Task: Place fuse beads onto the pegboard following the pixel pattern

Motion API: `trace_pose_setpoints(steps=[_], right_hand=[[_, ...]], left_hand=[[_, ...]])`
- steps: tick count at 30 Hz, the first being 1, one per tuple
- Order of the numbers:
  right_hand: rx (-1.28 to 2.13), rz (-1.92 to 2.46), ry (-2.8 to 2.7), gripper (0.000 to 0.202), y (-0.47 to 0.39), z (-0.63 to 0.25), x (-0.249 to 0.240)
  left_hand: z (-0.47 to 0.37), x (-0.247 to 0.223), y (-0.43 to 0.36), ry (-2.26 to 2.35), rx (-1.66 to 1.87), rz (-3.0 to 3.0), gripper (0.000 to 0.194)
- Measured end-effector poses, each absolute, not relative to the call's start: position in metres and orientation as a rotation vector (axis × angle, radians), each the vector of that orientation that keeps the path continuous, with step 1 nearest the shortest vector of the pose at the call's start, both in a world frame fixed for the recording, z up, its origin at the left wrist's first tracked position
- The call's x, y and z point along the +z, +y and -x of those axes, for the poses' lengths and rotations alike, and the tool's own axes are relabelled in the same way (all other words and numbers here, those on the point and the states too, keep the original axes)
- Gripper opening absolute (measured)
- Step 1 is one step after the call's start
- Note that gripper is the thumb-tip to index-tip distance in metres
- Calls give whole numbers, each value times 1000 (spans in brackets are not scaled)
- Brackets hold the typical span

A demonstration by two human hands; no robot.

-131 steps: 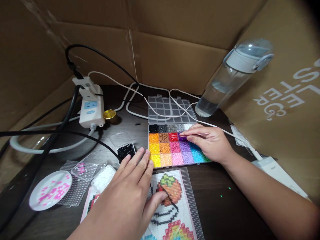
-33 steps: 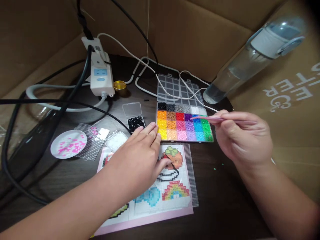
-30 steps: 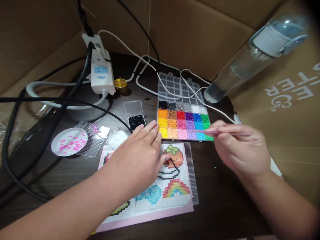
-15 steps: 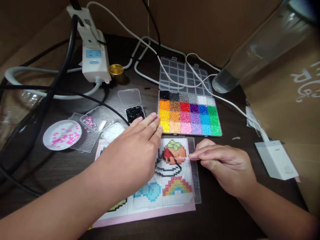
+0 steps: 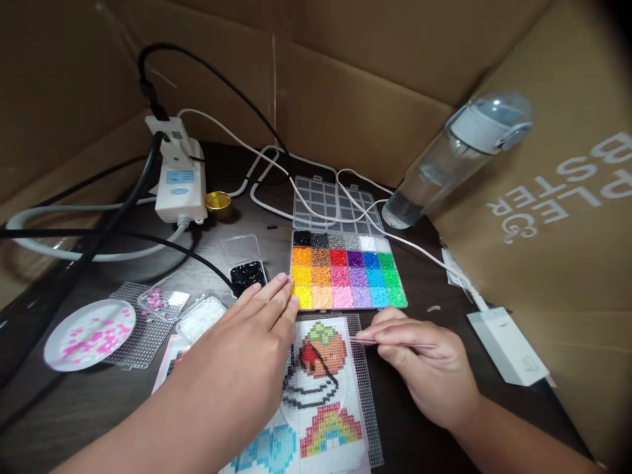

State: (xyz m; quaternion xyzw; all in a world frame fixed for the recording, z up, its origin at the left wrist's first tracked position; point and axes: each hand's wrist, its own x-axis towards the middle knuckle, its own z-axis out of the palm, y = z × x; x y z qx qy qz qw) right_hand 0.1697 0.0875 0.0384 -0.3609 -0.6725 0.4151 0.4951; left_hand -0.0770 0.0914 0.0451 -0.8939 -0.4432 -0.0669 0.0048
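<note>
My left hand (image 5: pixel 254 352) lies palm down over the left part of a clear pegboard (image 5: pixel 368 388), fingers stretched out. Its fingertips reach the edge of the bead box (image 5: pixel 348 306), whose compartments hold beads sorted by colour. Between thumb and fingers, my right hand (image 5: pixel 427 365) grips thin pink tweezers (image 5: pixel 363 340). Their tips are over the board's right side, beside the orange fruit picture (image 5: pixel 336 355). Under the board is a printed pattern sheet (image 5: pixel 353 401) with a rainbow (image 5: pixel 330 428). Black and red beads form an outline on the board; my left hand hides part of it.
Left of my hands are a small case of black beads (image 5: pixel 248 273), a case of white beads (image 5: pixel 202 319) and a white dish (image 5: pixel 52 342) with pink beads. Behind stand a power strip (image 5: pixel 180 191), a gold cup (image 5: pixel 218 203) and a water bottle (image 5: pixel 429 171). A charger (image 5: pixel 508 352) sits right; cables cross the table.
The view has tilted upward, so the table sits lower and more of the bottle and cardboard wall shows. Both hands keep nearly the same place over the board.
</note>
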Motion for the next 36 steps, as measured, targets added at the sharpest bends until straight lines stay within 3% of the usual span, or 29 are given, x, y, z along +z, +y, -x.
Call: trace_pose_setpoints(steps=[8,21,36], right_hand=[[578,1327,-1464,12,128,-174,65],[839,1439,-1210,19,166,-143,51],[868,1454,-1201,23,168,-143,47]], left_hand=[[80,42,92,-1349,-269,2733,56],[80,37,86,-1320,-314,2747,54],[76,37,86,-1405,-320,2671,52]])
